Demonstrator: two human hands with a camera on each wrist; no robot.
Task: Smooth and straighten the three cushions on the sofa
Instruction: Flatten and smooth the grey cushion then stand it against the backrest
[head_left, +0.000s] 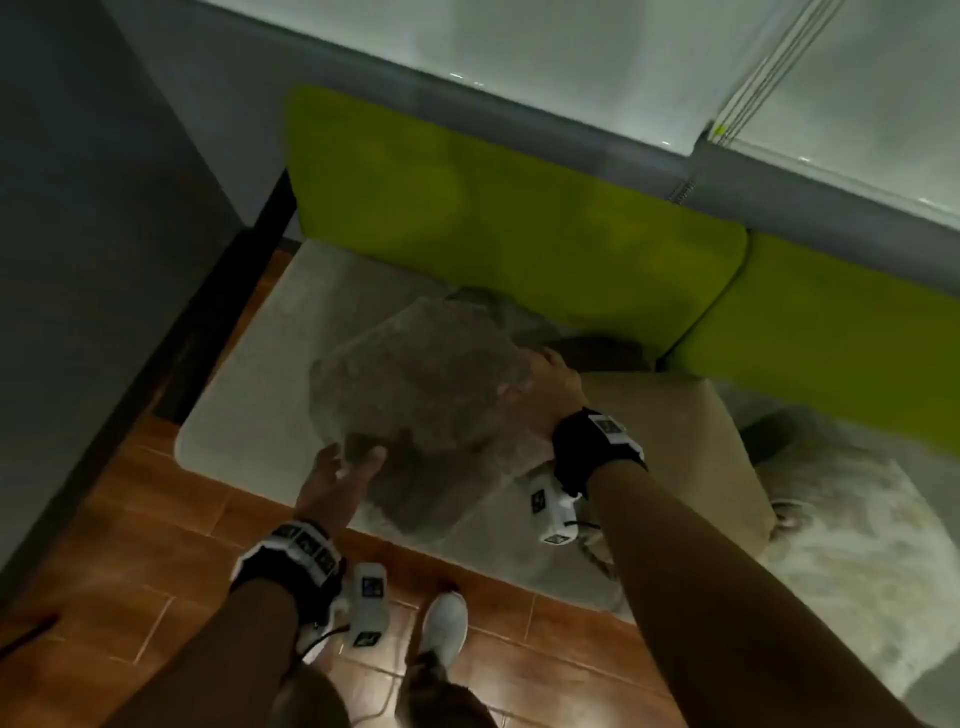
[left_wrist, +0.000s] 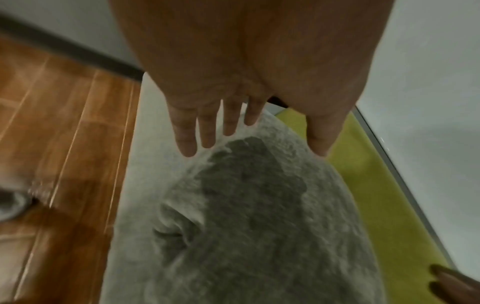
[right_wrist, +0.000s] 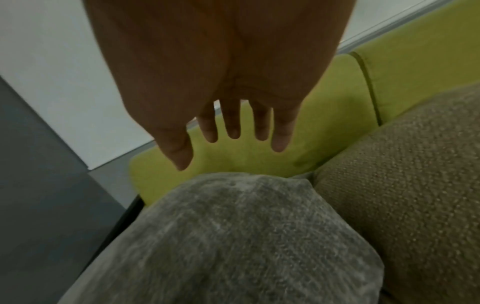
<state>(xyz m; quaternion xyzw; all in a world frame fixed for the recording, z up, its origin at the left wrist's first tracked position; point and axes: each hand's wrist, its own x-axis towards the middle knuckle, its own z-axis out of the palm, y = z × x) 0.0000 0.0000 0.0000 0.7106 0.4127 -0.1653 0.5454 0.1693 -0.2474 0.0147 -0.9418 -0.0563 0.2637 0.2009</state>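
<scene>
A grey fuzzy cushion (head_left: 421, 395) lies on the pale sofa seat (head_left: 249, 410) in front of the lime-green backrest (head_left: 467, 218). My left hand (head_left: 343, 467) is at its near left corner with fingers straight and spread (left_wrist: 187, 144). My right hand (head_left: 550, 384) rests flat on the cushion's right edge, fingers straight (right_wrist: 233, 131), holding nothing. A beige woven cushion (head_left: 691, 441) lies just right of the grey cushion (right_wrist: 233, 236). A white fluffy cushion (head_left: 841, 545) lies further right, partly hidden by my right forearm.
A dark grey wall or cabinet (head_left: 93, 260) stands left of the sofa. Brown tiled floor (head_left: 130, 545) runs along the seat's front edge, with my white shoe (head_left: 444, 629) on it. A white window blind (head_left: 571, 62) hangs behind the backrest.
</scene>
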